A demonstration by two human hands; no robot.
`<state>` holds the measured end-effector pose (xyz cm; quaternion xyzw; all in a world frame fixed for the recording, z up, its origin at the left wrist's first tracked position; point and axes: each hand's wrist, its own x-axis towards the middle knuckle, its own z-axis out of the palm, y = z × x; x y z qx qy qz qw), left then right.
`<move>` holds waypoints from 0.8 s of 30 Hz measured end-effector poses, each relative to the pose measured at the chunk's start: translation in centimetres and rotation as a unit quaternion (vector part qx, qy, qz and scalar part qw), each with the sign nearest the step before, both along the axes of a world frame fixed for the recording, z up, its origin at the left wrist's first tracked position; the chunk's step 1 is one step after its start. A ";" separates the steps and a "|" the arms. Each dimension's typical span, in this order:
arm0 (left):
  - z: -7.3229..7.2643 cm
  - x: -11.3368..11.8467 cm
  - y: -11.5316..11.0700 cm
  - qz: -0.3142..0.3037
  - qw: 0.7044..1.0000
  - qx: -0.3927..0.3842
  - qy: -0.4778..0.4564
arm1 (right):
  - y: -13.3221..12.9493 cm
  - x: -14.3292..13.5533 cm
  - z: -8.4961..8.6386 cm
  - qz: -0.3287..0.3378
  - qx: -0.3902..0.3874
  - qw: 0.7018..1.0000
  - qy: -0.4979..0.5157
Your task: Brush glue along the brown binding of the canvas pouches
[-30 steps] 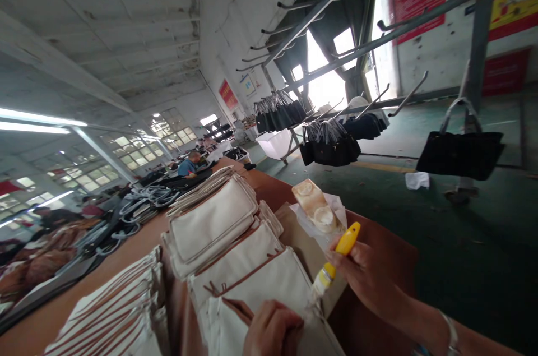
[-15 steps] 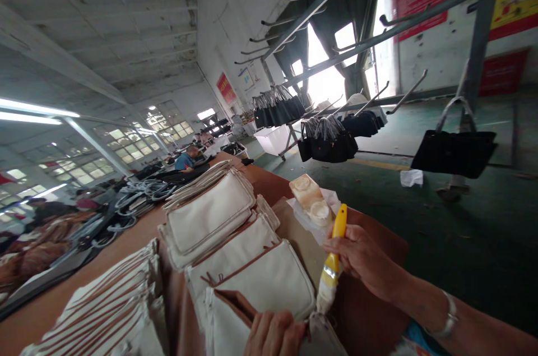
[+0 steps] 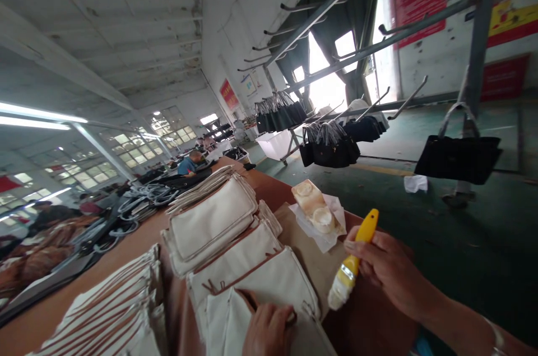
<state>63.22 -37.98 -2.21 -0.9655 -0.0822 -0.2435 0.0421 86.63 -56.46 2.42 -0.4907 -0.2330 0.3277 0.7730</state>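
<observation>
A paintbrush point(image 3: 351, 264) with a yellow handle is in the grip of my right hand point(image 3: 389, 269). Its bristles, coated with whitish paste, point down and stand apart from the bags. With curled fingers my left hand point(image 3: 269, 329) grips the nearest cream bag piece point(image 3: 225, 317) at its brown-lined opening; the thumb side is partly hidden. Beneath and beyond it lie more cream bag pieces point(image 3: 277, 277) in overlapping layers. Past the brush, a block-like container point(image 3: 313, 204) with a round pot of pale paste rests on white paper point(image 3: 328, 244).
Another cream stack with brown edging point(image 3: 105, 311) lies at the left on the brown table covering point(image 3: 176, 311). A taller cream pile point(image 3: 214, 210) stands farther back. Black bags point(image 3: 330, 146) hang on a metal rack point(image 3: 361, 53) at the right. A person point(image 3: 190, 162) sits in the distance.
My right hand has lifted the brush off the bag piece's edge and moved it right. My left hand has shifted slightly, and the bag opening it holds looks narrower.
</observation>
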 end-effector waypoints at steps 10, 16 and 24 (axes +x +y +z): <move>18.3 5.0 -0.4 0.030 0.944 -0.322 0.070 | -4.0 3.3 2.9 -0.167 0.176 0.962 0.129; 24.0 1.1 3.0 -0.071 0.876 -0.474 0.055 | -7.1 6.7 3.7 -0.242 0.244 0.920 0.189; 12.1 -10.5 10.0 0.240 0.881 -0.395 0.099 | -6.1 7.5 0.9 -0.219 0.212 0.929 0.211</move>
